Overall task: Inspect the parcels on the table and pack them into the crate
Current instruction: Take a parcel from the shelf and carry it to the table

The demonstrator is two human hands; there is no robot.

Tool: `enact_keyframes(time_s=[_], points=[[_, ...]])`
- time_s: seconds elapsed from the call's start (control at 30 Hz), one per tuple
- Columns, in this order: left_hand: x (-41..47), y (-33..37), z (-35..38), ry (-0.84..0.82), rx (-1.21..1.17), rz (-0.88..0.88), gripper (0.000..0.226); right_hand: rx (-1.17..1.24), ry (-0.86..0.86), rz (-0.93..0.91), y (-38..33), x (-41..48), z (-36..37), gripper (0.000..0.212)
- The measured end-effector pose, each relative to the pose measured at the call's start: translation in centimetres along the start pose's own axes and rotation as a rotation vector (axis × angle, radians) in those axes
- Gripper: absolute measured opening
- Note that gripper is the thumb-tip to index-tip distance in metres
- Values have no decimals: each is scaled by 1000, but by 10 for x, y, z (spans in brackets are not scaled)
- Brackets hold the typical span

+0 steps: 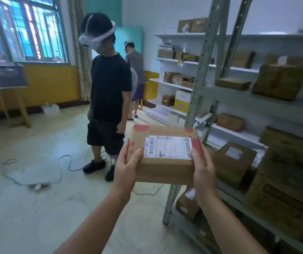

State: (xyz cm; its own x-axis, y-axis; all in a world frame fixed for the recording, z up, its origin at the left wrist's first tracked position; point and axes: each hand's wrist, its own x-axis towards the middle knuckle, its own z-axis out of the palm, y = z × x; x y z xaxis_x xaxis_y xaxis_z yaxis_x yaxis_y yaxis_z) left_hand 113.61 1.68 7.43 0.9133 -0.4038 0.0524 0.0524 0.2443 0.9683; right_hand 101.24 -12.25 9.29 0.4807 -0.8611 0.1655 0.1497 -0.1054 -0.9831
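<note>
brown parcel gripped in both hands, label up

gripped at its left end by the left hand [127, 167], thumb flat on the top face, fingers curled round the side: a flat brown cardboard parcel with red printed spots [165, 171]. clamped at its right end by the right hand [202, 171], thumb lying on the top face at the edge of the white printed shipping label [168, 147], fingers wrapped round the right side. held in the air between the two hands, label upward, small print too blurred to read.

beyond the left hand, standing on the pale floor: a person in a black t-shirt, dark shorts and a white headset [108, 88]. further beyond, close to white wall shelves: a second person in a grey shirt [135, 65], back turned. below and to the left of the left hand: thin pale cables [37, 173] looping over the floor. far to the left of the left hand: a wooden table [4, 88] against a yellow wall, under a window with green frames [28, 28].

just to the right of the right hand: a grey perforated metal shelving rack [202, 70], one upright post rising behind the parcel. on its shelves, to the right of the right hand and below it: brown cardboard cartons [233, 162], several with white labels, the nearest ones blurred.
</note>
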Motion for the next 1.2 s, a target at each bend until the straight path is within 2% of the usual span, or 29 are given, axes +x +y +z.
enact_keyframes(time_s=[0.2,0.37,0.43,0.6,0.73,0.9,1.07,1.2], points=[[59,10,-80,235,63,48,58,34,-184,65,35,38,118,40],[137,27,-154,473,93,129,58,73,-400,101,57,87,257,44],[152,33,-172,531,107,131,57,79,-441,102,64,96,292,48],[197,47,-240,710,134,143,57,97,-641,119,76,106,396,38],[223,55,-295,843,162,149,54,121,-772,147,85,103,475,48],[262,63,-373,957,175,168,58,128,-873,183,98,93,578,46],[312,71,-454,1001,156,173,58,118,-932,165,115,86,683,49],[379,99,-551,1029,150,176,58,95,-934,180,117,78,809,39]])
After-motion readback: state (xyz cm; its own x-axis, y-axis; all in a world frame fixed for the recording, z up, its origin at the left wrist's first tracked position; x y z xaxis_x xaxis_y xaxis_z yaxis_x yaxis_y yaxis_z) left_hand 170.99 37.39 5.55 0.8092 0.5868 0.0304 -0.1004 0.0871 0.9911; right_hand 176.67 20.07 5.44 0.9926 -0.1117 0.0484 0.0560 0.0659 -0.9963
